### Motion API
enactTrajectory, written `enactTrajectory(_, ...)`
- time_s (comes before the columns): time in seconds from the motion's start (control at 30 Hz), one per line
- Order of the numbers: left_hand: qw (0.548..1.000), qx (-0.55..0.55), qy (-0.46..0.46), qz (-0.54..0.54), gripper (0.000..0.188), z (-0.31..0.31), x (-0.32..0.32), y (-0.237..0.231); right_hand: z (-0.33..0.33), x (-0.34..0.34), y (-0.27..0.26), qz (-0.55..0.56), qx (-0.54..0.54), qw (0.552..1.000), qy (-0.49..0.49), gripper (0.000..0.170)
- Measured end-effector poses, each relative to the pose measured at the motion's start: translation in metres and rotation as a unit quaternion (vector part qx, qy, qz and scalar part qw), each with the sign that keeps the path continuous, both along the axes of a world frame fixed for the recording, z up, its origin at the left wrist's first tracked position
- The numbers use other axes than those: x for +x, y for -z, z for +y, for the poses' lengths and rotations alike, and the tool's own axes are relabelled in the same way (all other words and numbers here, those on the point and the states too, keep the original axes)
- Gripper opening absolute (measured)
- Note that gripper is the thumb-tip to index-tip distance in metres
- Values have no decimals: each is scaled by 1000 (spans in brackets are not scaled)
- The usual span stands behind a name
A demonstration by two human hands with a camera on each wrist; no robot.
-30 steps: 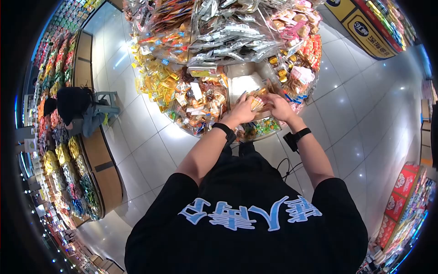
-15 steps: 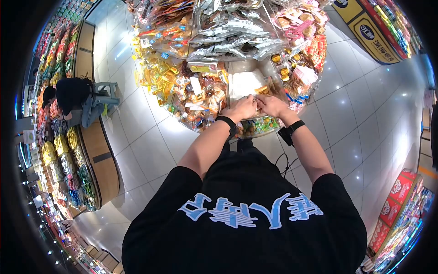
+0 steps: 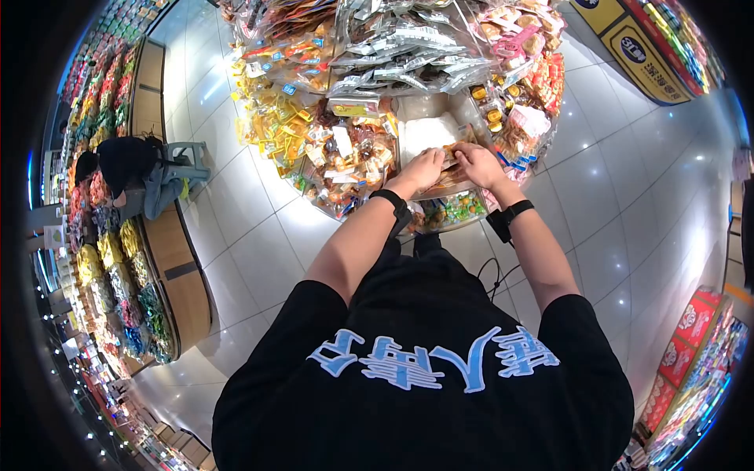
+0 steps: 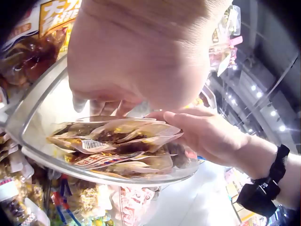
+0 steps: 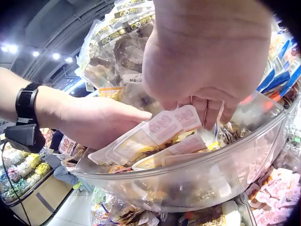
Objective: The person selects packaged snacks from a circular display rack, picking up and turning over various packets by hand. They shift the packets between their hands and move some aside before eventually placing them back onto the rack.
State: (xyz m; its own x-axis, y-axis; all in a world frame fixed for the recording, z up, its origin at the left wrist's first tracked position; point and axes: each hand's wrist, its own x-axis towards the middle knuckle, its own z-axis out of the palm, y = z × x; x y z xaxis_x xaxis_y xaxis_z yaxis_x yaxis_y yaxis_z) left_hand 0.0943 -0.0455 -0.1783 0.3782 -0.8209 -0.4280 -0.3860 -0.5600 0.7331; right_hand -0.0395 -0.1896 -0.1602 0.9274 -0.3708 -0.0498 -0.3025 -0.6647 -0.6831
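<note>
Several flat snack packets (image 4: 113,141) stand in a row inside a clear plastic bin (image 5: 164,188), against its curved front wall. My left hand (image 3: 425,170) is over the bin at the left end of the packets; in the right wrist view the left hand (image 5: 103,122) lies along their edges. On the other side, my right hand (image 3: 478,165) reaches down with its fingers bent behind the packets' top edges, and the right wrist view shows the fingers (image 5: 207,110) touching them. The fingertips of both hands are partly hidden. A white sheet (image 3: 428,135) covers the bin's floor behind.
Bins of wrapped snacks (image 3: 349,153) adjoin on the left, and more packets (image 3: 525,125) lie on the right. Large hanging bags (image 3: 400,47) rise behind. Green-wrapped sweets (image 3: 455,209) sit below the front rim. A person (image 3: 129,169) is at the left shelves beside a stool (image 3: 187,161).
Both hands were raised with packets between them, then came down to the bin's front. Since then they have shifted slightly, and packets show lower inside the front wall.
</note>
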Motion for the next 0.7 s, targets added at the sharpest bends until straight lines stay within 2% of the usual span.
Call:
enactTrajectory(0.17,997,-55,-33,46,58,7,4,-17,8,-5,-15,-54,-27,996,61,28)
enactTrajectory(0.27,996,-74,-20,36,59,19,10,-55,23,-18,-25,-92,-35,987,126,28)
enactTrajectory(0.33,984,-173,-30,37,54,31,15,-55,43,-30,-46,-121,-24,975,185,24)
enactTrajectory(0.37,977,-204,-27,57,52,38,20,-64,54,-35,-49,-143,-31,965,216,23)
enactTrajectory(0.4,964,-263,-22,38,47,42,26,-53,63,-39,-45,-162,-48,954,247,19)
enactTrajectory(0.5,935,-334,-11,115,43,69,32,-79,102,-51,-37,-214,-59,918,328,17)
enactTrajectory(0.57,940,-336,43,43,44,100,38,-94,137,-54,-28,-254,-44,877,406,14)
enactTrajectory(0.63,923,-362,131,29,41,132,48,-102,175,-56,-21,-283,-29,830,481,14)
enactTrajectory(0.67,907,-392,144,60,37,146,48,-99,192,-59,-8,-286,-24,807,516,13)
enactTrajectory(0.7,905,-381,184,45,36,159,51,-97,209,-59,2,-268,5,797,541,13)
